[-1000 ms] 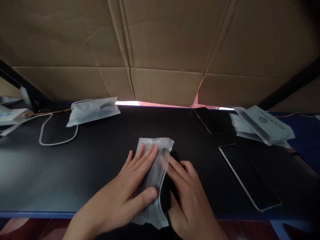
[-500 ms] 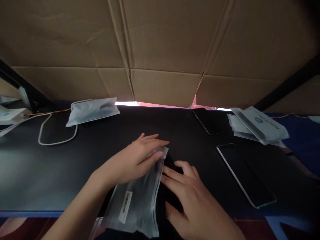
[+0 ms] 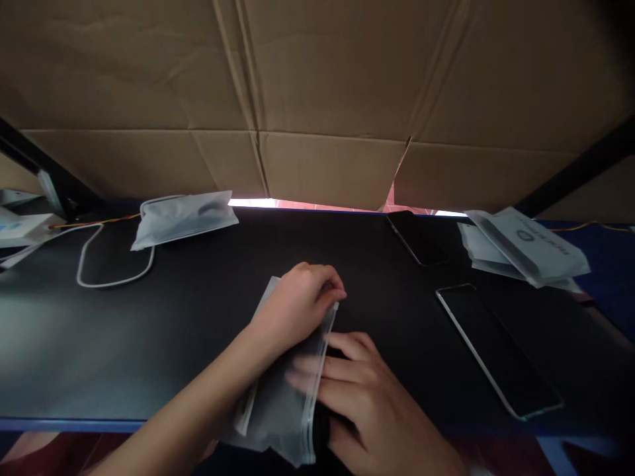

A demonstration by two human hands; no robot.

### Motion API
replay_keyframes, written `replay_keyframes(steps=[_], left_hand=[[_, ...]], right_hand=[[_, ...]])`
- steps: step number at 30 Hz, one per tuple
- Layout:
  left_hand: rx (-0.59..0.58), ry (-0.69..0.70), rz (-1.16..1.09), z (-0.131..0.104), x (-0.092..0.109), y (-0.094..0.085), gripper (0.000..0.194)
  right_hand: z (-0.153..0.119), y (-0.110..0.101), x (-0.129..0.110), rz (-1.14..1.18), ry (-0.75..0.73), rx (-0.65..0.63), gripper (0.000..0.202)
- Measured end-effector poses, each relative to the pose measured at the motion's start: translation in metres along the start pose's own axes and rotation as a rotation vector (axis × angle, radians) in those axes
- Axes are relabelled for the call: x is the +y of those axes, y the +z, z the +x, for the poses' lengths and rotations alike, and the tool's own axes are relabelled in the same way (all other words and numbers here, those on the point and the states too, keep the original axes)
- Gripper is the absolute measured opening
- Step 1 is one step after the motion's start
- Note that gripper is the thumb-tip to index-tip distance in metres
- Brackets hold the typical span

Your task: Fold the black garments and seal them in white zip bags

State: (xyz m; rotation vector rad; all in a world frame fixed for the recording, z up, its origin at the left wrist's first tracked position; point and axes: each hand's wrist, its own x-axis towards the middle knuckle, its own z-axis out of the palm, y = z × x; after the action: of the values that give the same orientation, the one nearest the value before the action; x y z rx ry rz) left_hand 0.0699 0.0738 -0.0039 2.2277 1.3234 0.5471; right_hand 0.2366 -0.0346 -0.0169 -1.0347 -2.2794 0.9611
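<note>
A translucent zip bag (image 3: 278,403) with a white label strip lies at the front edge of the table, its zip side facing right. My left hand (image 3: 305,297) is closed on the bag's upper corner, thumb and fingers pinched beside the zip end. My right hand (image 3: 367,390) reaches into the bag's mouth from the right. Its stretched fingers show blurred through the plastic, while the thumb stays outside, lower down. Something black shows between that thumb and the zip edge; I cannot tell what it is.
Two dark-screened phones (image 3: 499,350) (image 3: 415,238) lie to the right on the black table mat (image 3: 198,317). White packets (image 3: 538,248) are stacked behind them. A filled white pouch (image 3: 186,218) and a white cable (image 3: 116,284) lie at the left. A cardboard wall (image 3: 322,79) closes the back.
My left hand has curled its fingers at the bag's upper corner, from lying flatter across it. My right hand's fingers have moved left, into the bag. The black material shows less beside the zip.
</note>
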Motion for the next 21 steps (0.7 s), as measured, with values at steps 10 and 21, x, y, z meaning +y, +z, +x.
replay_keyframes(steps=[10, 21], left_hand=[[-0.031, 0.129, -0.037, -0.029, 0.005, -0.008, 0.036], [-0.088, 0.193, 0.000, -0.102, -0.037, 0.004, 0.090]], right_hand=[[0.011, 0.008, 0.000, -0.023, 0.091, 0.058, 0.059], [-0.032, -0.001, 0.023, -0.447, -0.130, 0.287, 0.046]])
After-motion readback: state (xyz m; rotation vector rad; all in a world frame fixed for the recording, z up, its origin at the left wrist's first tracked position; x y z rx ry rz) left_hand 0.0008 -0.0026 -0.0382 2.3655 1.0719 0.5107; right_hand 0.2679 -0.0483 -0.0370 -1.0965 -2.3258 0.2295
